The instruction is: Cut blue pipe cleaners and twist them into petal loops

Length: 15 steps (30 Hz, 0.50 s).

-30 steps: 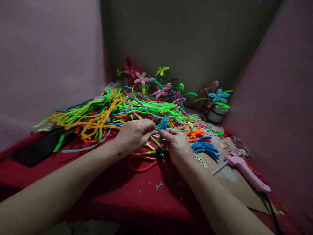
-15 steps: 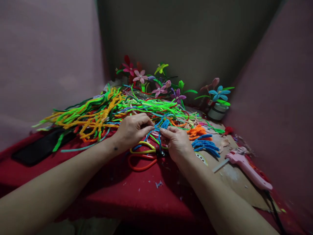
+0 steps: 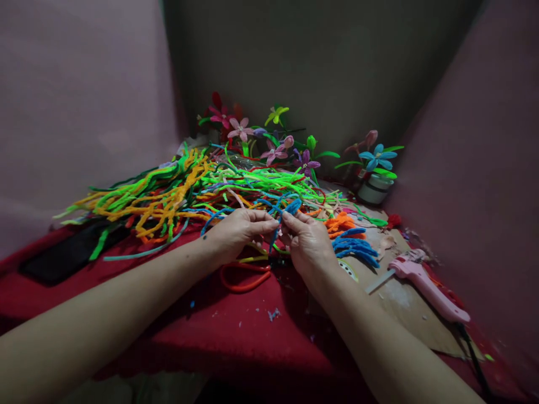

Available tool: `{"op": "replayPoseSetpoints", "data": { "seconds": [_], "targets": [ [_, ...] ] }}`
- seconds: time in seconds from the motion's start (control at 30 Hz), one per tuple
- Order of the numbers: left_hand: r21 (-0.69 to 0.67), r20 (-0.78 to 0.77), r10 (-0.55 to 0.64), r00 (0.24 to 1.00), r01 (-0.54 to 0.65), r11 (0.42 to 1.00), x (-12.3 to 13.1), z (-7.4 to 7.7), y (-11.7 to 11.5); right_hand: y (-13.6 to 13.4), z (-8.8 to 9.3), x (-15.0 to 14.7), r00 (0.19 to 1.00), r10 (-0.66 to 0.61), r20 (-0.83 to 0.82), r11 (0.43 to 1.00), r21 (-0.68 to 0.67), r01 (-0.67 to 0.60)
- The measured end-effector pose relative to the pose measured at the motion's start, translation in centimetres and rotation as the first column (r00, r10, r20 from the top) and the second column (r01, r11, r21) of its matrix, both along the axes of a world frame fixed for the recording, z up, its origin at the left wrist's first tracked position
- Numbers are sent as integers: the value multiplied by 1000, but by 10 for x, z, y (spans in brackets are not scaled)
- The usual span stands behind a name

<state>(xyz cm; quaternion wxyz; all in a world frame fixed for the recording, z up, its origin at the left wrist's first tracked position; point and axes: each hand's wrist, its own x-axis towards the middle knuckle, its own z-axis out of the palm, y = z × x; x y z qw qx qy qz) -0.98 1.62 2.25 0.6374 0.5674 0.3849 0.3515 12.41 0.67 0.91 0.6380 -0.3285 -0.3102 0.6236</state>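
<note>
My left hand (image 3: 238, 231) and my right hand (image 3: 307, 244) meet above the red cloth (image 3: 236, 331), fingertips pinched on a blue pipe cleaner (image 3: 283, 212) bent into a loop between them. Its tail hangs down between the hands. Just behind lies a big heap of green, yellow and orange pipe cleaners (image 3: 177, 188). Beside my right hand rest finished blue loops (image 3: 356, 247) and orange loops (image 3: 339, 223). Under the hands lie scissors with an orange handle (image 3: 244, 275).
A pink glue gun (image 3: 425, 286) lies on a cardboard sheet (image 3: 404, 314) at right. Pipe-cleaner flowers (image 3: 269, 143) stand at the back; a small white pot with a blue flower (image 3: 374, 177) is at back right. A black flat object (image 3: 67, 255) lies at left.
Both hands lifted slightly and shifted right with the blue pipe cleaner; its loop now sits higher and a longer blue strand trails left toward the heap.
</note>
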Motion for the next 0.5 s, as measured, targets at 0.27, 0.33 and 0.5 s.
{"op": "replayPoseSetpoints", "data": {
  "seconds": [0.27, 0.33, 0.5],
  "targets": [
    [-48, -5, -15, 1000, 14, 999, 6, -5, -7, -3, -2, -4, 997, 12, 81, 999, 29, -14],
    [-68, -5, -40, 999, 40, 997, 6, -5, -8, -4, -1, -5, 994, -1, 113, 999, 44, -4],
    [5, -48, -72, 996, 72, 997, 8, -1, -8, 0, -4, -3, 988, -64, 141, 997, 40, 59]
  ]
}}
